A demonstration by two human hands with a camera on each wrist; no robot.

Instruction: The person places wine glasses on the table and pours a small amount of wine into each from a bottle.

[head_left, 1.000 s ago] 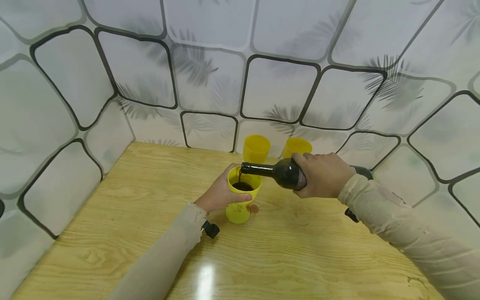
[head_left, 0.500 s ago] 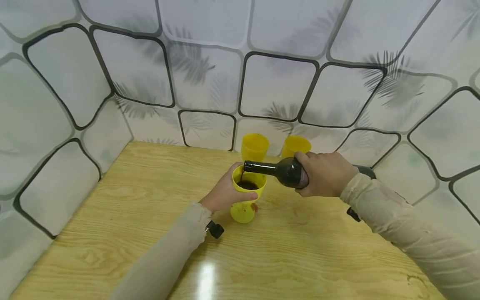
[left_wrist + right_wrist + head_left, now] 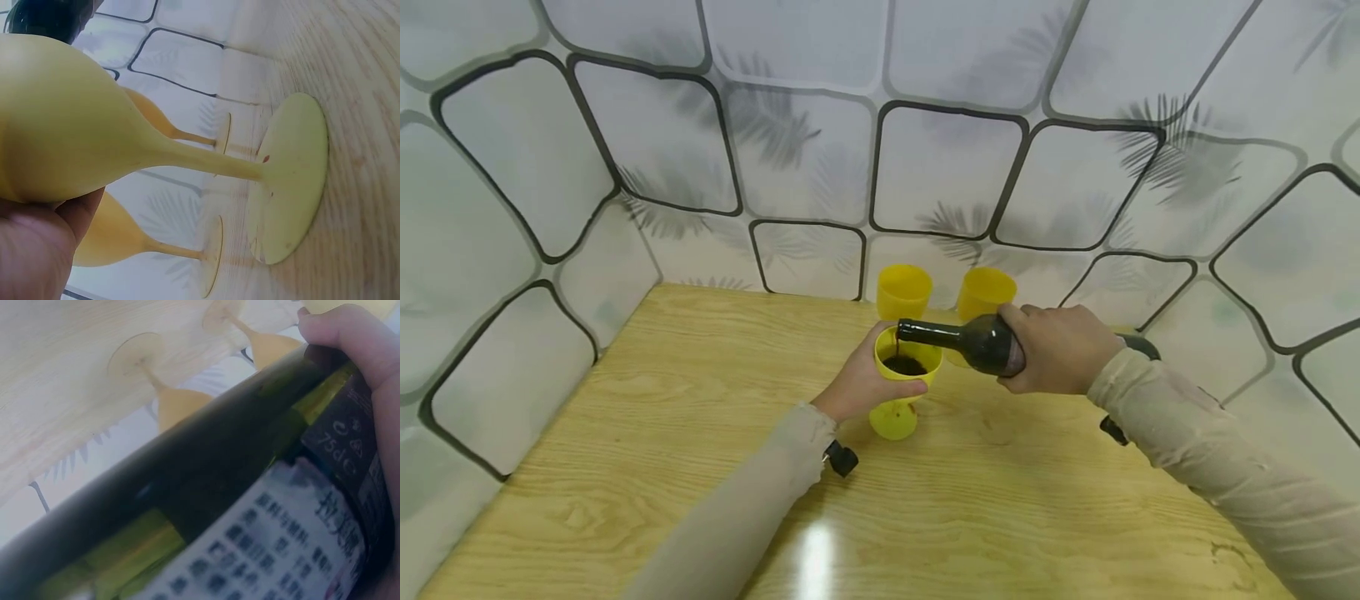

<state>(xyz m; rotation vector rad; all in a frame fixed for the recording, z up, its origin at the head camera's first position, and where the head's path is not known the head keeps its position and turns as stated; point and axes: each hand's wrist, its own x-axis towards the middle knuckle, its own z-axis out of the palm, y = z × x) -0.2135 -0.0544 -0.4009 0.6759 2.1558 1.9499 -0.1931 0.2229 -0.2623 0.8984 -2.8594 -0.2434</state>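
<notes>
In the head view my left hand (image 3: 867,385) grips a yellow goblet (image 3: 917,373) round its bowl, thumb along the near side. Dark liquid (image 3: 904,365) lies in the bowl. My right hand (image 3: 1063,348) holds a dark wine bottle (image 3: 987,343) almost level, its neck pointing left over the goblet's rim. A thin dark stream runs from the mouth into the goblet. The left wrist view shows the goblet's stem and round foot (image 3: 290,187) at the tabletop; whether it touches is unclear. The bottle's printed label (image 3: 269,537) fills much of the right wrist view.
Two more yellow goblets (image 3: 904,292) (image 3: 987,292) stand behind, close to the patterned wall (image 3: 951,171). The table (image 3: 700,375) has a light wood-grain top and meets walls at the back and left. A small dark mark (image 3: 1228,552) shows near the right front.
The goblet and my left hand have shifted a little to the right, and the bottle has shifted right with them. Liquid keeps flowing. The reddish spot beside the goblet's foot is now hidden.
</notes>
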